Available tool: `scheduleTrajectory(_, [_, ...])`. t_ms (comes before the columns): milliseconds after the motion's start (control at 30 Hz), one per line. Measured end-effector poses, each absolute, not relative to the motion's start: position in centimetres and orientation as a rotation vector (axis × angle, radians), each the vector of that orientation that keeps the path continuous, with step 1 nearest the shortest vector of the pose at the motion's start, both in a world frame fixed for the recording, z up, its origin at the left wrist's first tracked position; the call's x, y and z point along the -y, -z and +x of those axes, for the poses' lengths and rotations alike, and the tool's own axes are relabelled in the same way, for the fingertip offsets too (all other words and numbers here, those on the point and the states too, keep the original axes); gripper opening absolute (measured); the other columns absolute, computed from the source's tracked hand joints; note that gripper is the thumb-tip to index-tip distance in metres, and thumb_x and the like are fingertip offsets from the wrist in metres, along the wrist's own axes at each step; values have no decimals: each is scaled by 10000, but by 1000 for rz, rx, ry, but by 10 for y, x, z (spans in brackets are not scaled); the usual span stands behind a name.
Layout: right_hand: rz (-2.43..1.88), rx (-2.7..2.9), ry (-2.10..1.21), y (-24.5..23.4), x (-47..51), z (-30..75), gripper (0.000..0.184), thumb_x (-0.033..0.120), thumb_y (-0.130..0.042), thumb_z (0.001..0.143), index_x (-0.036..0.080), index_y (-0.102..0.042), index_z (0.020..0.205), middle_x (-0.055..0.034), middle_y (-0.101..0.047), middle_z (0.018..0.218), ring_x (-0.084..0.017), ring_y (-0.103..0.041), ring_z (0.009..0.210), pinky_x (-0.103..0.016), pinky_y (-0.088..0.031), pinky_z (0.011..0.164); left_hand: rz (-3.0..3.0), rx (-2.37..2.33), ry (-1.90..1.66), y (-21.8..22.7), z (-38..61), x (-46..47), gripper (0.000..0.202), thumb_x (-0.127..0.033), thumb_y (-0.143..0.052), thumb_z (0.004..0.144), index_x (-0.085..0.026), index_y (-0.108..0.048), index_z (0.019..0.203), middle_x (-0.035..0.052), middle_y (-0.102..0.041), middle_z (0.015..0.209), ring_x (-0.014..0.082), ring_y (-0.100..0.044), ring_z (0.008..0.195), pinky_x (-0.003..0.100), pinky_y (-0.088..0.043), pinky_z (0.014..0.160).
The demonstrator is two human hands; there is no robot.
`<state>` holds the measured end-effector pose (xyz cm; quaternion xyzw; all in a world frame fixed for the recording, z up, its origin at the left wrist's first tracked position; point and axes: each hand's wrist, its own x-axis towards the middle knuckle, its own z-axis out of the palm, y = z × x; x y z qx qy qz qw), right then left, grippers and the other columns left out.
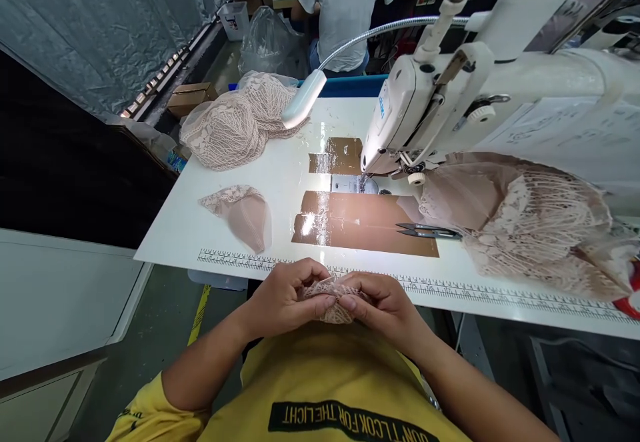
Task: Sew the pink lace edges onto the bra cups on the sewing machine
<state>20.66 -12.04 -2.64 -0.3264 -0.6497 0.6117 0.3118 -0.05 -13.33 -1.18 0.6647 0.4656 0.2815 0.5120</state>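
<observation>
At the front edge of the white sewing table, a small beige lace piece (336, 314) is pinched between both hands. My left hand (295, 299) grips its left side with thumb and fingers. On the other side my right hand (377, 305) holds it the same way, thumb on top. Much of the lace is hidden by the fingers. Beyond the hands lies a brown taped panel (360, 225), and past it the white sewing machine (400, 109) with its needle area lit. A lace cup piece (245, 219) lies by itself to the left.
Stacked lace cups (230, 129) sit at the back left. Thread snips (427, 231) rest beside a heap of beige lace and mesh (540, 229) on the right. A bendable lamp (305, 99) arches over the table. A printed ruler (470, 291) runs along the front edge. Another person (347, 15) sits beyond.
</observation>
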Motion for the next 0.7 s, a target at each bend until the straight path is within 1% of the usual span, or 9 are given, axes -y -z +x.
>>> scheduleTrajectory(67, [-897,1697,-1540,26,120,204,190,335,-587,870,193,-646,759,-49,-674,807,-173,-608,754,-287,-467,677,1645,-1114,-672,12,3,133,191,-334,-599,842,-149,-602,891,-3,-564,724,101,-473,625,207,-385,571])
scheduleTrajectory(133, [-942,1695,-1463,27,120,203,196,330,-602,856,193,-638,721,-49,-682,784,-173,-620,735,-287,-477,662,1648,-1101,-674,14,3,132,198,-340,-574,860,-147,-606,894,0,-574,725,104,-488,629,208,-395,577])
scheduleTrajectory(333, [-1097,1710,-1327,30,119,204,240,344,-581,861,195,-611,676,-35,-682,721,-164,-616,673,-275,-475,613,1799,-1109,-688,11,1,131,251,-314,-633,817,-171,-615,1022,18,-658,859,128,-567,716,226,-430,655])
scheduleTrajectory(500, [-1190,1739,-1264,31,121,204,230,345,-572,863,186,-632,707,-26,-678,685,-140,-590,604,-248,-443,554,1865,-1130,-676,10,5,130,153,-261,-548,869,-161,-627,953,14,-640,790,113,-539,667,220,-406,626])
scheduleTrajectory(600, [-1183,1755,-1249,33,122,204,231,336,-562,870,181,-639,717,-12,-648,637,-118,-545,552,-230,-411,514,1790,-1062,-720,14,8,129,156,-247,-531,884,-147,-637,938,19,-631,771,107,-535,658,209,-408,613])
scheduleTrajectory(700, [-1170,1789,-1253,34,120,207,241,336,-552,875,180,-623,706,2,-602,594,-106,-498,519,-223,-376,481,1661,-1010,-757,18,9,129,191,-274,-515,898,-133,-642,910,36,-632,775,119,-545,669,214,-422,607])
